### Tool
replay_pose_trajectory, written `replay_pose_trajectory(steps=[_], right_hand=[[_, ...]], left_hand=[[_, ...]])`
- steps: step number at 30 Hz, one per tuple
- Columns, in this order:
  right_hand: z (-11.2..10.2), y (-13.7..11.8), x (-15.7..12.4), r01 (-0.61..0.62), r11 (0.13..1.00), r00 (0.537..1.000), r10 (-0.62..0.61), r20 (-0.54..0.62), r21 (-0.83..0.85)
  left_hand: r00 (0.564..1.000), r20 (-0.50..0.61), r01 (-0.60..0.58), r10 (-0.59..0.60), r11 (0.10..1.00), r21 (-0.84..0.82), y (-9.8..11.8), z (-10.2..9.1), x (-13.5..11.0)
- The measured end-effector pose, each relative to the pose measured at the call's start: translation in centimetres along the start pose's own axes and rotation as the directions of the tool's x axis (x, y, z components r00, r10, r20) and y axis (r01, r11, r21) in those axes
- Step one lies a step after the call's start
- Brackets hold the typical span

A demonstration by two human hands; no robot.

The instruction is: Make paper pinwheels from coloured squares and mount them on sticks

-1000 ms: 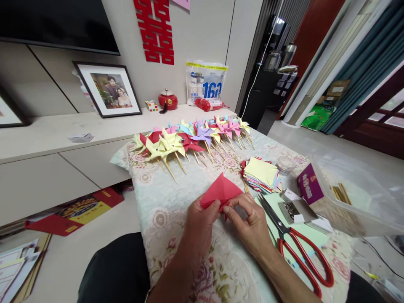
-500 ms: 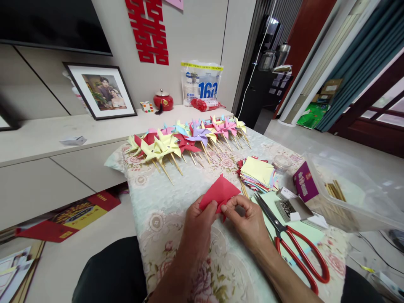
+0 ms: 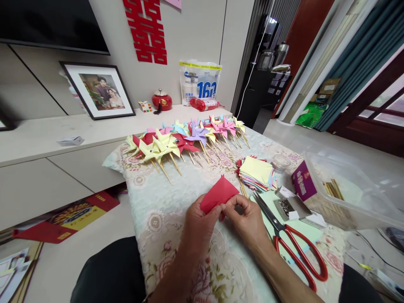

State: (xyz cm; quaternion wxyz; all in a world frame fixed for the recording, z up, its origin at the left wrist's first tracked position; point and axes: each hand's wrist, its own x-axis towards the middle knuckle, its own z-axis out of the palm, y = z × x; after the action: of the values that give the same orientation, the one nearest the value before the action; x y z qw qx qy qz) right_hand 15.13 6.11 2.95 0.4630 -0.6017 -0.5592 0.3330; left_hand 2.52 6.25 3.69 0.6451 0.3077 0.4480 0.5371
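A red square of paper (image 3: 220,193) is held above the floral tablecloth (image 3: 176,235), one corner pointing away from me. My left hand (image 3: 201,216) grips its left and lower side, thumb on top. At the lower edge my right hand (image 3: 241,212) pinches the paper, its fingertips meeting the left thumb. What lies under those fingertips is hidden. Red-handled scissors (image 3: 279,227) rest just right of my right hand on pale green paper (image 3: 304,233). A stack of coloured paper squares (image 3: 257,171) lies beyond them.
Several finished paper pinwheels on sticks (image 3: 186,141) line the table's far side. A small open box of metal fasteners (image 3: 288,207) and a clear plastic bin (image 3: 344,193) with wooden sticks stand at right. A round clear container (image 3: 280,162) sits behind the stack.
My left thumb has slid toward the right fingertips, and the two now meet at the paper's lower edge. The paper has tilted slightly. The view has shifted a little.
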Motion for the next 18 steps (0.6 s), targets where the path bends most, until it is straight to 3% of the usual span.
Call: replay_pose_trajectory(steps=[5,8,11,13,18], right_hand=[[-0.5,0.0,-0.3,0.069,0.996,0.997,-0.071,-0.034,-0.048],[-1.4,0.2,0.0,0.101,0.994,0.980,-0.105,-0.170,-0.027],[-2.2,0.7,0.8,0.046,0.995,0.963,-0.019,-0.268,0.093],[-2.3,0.8,1.2,-0.049,0.969,0.972,0.103,-0.213,0.244],[-2.1,-0.1,1.3,-0.332,0.793,0.940,0.326,0.105,0.511]], left_hand=[[0.999,0.001,0.034,-0.034,0.998,-0.060,0.0,-0.4,0.5],[0.997,-0.010,0.080,-0.081,0.991,-0.111,0.6,-0.5,0.6],[0.993,0.021,0.122,-0.120,0.987,-0.104,1.3,-0.9,0.5],[0.987,0.085,0.145,-0.139,0.987,-0.064,1.6,-1.1,0.4],[0.965,0.180,0.194,-0.192,0.981,0.007,1.9,-1.6,0.4]])
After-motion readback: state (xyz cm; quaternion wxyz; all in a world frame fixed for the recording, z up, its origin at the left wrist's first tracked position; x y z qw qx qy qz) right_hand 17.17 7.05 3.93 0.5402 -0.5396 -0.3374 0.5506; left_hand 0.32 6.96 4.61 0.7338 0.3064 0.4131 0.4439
